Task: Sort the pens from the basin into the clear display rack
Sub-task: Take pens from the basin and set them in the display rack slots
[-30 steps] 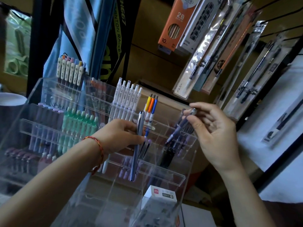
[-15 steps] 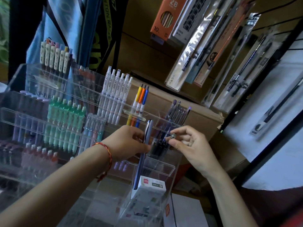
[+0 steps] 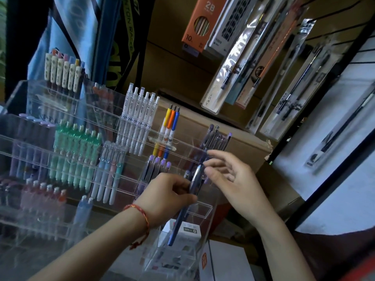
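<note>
A clear tiered display rack (image 3: 97, 118) stands in front of me, filled with rows of white, green, pastel, purple and orange-yellow-blue pens. My left hand (image 3: 166, 195), with a red string bracelet at the wrist, grips a blue pen (image 3: 182, 211) upright before the rack's lower right compartments. My right hand (image 3: 231, 179) hovers just right of the pen's top, fingers loosely spread and holding nothing. A group of dark purple pens (image 3: 215, 142) stands in the rack's right slot above my hands. The basin is out of view.
A brown cardboard box (image 3: 233, 147) sits behind the rack. Packaged pens and brushes (image 3: 239, 63) and an orange pencil box (image 3: 199, 23) hang above. A small white box (image 3: 184, 230) lies below the pen. A black shelf frame (image 3: 316, 116) runs along the right.
My right hand has let go of the dark purple pen it held, which now stands in the rack, and has opened beside the blue pen. My left hand kept its grip.
</note>
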Motion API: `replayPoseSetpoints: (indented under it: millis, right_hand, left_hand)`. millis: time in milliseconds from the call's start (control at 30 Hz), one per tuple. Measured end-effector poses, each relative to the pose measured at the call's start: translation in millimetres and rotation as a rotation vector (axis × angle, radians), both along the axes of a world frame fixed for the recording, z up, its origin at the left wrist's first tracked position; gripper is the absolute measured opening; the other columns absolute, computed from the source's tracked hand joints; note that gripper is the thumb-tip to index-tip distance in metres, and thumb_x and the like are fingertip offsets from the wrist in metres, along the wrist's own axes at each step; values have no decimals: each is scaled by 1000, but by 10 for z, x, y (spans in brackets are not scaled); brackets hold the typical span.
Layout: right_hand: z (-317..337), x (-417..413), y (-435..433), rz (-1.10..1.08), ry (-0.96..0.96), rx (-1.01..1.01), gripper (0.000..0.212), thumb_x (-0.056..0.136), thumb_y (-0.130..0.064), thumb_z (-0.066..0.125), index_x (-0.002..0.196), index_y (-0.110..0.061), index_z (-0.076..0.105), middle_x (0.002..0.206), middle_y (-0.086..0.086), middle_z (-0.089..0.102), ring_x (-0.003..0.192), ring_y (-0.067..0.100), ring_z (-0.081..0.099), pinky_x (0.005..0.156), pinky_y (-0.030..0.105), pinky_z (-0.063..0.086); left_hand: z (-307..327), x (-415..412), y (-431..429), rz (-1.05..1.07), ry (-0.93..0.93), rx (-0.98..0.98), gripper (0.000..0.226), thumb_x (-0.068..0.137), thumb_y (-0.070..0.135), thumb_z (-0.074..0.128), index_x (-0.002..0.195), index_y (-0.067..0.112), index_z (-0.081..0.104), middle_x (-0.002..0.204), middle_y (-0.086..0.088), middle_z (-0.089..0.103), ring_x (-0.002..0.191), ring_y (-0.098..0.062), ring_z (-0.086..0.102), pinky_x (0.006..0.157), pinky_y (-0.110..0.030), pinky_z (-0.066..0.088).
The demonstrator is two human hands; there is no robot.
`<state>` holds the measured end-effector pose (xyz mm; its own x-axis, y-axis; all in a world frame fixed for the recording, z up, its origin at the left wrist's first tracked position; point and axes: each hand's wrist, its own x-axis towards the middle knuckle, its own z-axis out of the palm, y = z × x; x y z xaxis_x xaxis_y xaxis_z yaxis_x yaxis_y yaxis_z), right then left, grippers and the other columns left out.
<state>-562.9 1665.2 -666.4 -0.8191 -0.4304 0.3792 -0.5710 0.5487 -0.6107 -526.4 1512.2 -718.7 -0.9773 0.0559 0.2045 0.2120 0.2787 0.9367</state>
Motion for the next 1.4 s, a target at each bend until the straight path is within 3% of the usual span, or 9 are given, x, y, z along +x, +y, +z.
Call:
replayPoseSetpoints:
  millis: [133,267,433,500,567,667,867,1267,1400]
  right_hand:
    - [10,96,-78,118,-143,-128,27,81,-30,61,108,-31,62,100,-4,72,98,5,66,87,23,52]
    - [16,98,-31,115,-259,-346,25,84,-7,60,108,-12,62,92,3,74,89,9,70,70,12,50]
    - [362,57,265,-81,97,-633,22,80,-15,60,102,-20,62,94,1,73,96,13,68,81,26,53]
    - [376,23,302,-114,258,-462,24,85,-7,60,100,-26,61,97,-4,71,98,8,66,85,23,52]
    - [206,-49,256,-90,217,-237,31,85,-2,61,95,-32,61,99,-6,70,97,6,66,87,25,52]
    - [-56,-136,173,-30,86,-166,29,83,-1,65,92,-29,64,96,-2,71,93,9,67,85,32,55]
    - [-58,-187,146,15,-27,-141,23,84,-4,64,93,-25,63,93,0,71,89,11,69,77,29,57]
    - [-159,-173,59,-110,-122,212,18,85,-12,66,92,-23,53,80,-2,68,73,3,67,67,20,56]
    - [-110,-112,13,-176,-66,379,35,82,-12,68,106,-30,49,115,-5,63,100,5,60,89,24,52]
  left_hand:
    - [-1,6,79,130,93,-23,6,78,20,70,84,21,69,78,-2,69,74,-12,64,72,-23,54]
    - [-7,21,175,199,148,10,10,80,25,68,89,23,66,83,4,66,77,-6,61,70,-17,52]
    - [-82,-31,155,330,440,-598,42,86,46,38,110,21,62,106,5,62,95,-16,55,78,-31,53]
    - [-100,-25,149,378,424,-809,55,82,45,34,122,17,57,122,1,60,110,-23,54,87,-35,50]
    - [-173,-40,159,312,391,-902,64,88,44,45,143,16,29,149,0,31,133,-27,33,107,-41,32]
    - [-174,8,138,277,319,-953,86,59,50,77,132,15,49,135,-4,52,114,-26,57,90,-42,48]
    - [-215,-17,133,234,298,-961,70,97,37,32,144,25,-19,154,9,-17,140,-18,-4,113,-39,2]
    - [-165,-2,94,182,268,-950,69,96,35,34,145,25,-14,154,10,-13,140,-18,1,112,-36,5]
    - [-180,51,63,215,312,-785,68,95,25,37,147,25,-7,155,7,-13,140,-16,0,114,-34,6]
